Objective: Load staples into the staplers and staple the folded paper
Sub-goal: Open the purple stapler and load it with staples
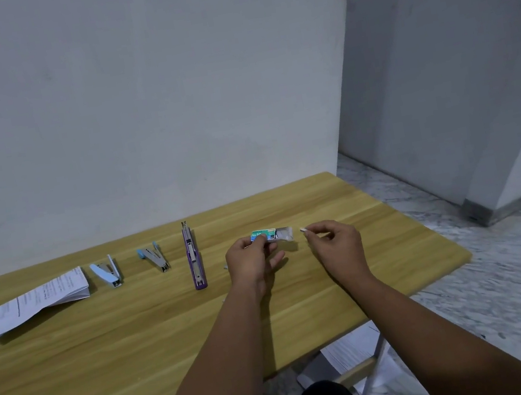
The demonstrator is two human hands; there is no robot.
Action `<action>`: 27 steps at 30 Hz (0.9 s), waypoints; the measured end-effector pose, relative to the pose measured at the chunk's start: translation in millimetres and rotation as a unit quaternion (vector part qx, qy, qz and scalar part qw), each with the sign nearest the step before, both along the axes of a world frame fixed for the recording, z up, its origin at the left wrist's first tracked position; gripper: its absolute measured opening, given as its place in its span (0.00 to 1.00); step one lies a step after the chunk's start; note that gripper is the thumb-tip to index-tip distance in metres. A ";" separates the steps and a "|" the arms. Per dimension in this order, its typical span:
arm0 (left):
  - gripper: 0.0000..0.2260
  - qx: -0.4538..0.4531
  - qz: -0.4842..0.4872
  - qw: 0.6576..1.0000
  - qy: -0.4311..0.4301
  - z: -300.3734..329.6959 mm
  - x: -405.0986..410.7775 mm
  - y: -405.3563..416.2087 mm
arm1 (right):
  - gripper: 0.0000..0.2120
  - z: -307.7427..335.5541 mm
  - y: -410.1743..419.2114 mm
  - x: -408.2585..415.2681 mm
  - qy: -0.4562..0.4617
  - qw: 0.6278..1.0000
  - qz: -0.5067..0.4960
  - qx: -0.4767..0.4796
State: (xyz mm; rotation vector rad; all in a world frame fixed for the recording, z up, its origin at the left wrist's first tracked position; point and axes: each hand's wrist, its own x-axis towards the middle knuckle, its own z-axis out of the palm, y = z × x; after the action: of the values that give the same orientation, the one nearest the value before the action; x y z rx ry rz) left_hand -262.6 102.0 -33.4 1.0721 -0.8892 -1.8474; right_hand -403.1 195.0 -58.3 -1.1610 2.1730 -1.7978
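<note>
**Staple box open in my left hand, a strip pinched in my right**

I look down at a wooden table. My left hand holds a little green and blue staple box between the thumb and fingers. The box tray is slid out on the right side, so the box is open. My right hand is just to the right of the box, not touching it. Its thumb and first finger are pressed together on a small pale strip of staples. The other fingers are curled in.

To the left of the box lies a purple stapler. It is opened out flat and long, and I can see its metal track. Further left from the box sits a light blue stapler, opened up like a V. Left of that one is another light blue stapler, opened up too. Furthest left from the box is the folded paper, a thick white stack with print on it, lying flat.

None of the staplers touch each other. Both hands are held over the table, near its far edge by the white wall.
</note>
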 end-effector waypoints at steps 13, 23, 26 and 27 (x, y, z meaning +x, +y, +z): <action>0.12 -0.021 0.017 1.000 -0.003 32.9 26.6 -20.1 | 0.10 49.6 -16.8 23.9 -0.065 0.982 0.167 0.062; 0.08 -0.064 -0.015 0.997 -0.030 40.8 83.1 -26.5 | 0.05 59.8 -42.7 78.4 -0.102 0.969 0.223 0.036; 0.10 -0.081 -0.014 0.996 -0.031 41.5 95.0 -26.5 | 0.05 61.8 -44.2 90.6 -0.115 0.966 0.224 0.051; 0.10 -0.088 -0.014 0.996 -0.031 41.7 97.9 -26.5 | 0.05 62.6 -44.6 93.5 -0.120 0.965 0.225 0.058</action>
State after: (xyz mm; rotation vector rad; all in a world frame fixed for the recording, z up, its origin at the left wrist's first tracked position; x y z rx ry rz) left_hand -164.7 75.6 8.4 1.0165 -1.0872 -1.7296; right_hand -309.6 150.3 4.3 -1.2133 1.6858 -1.5051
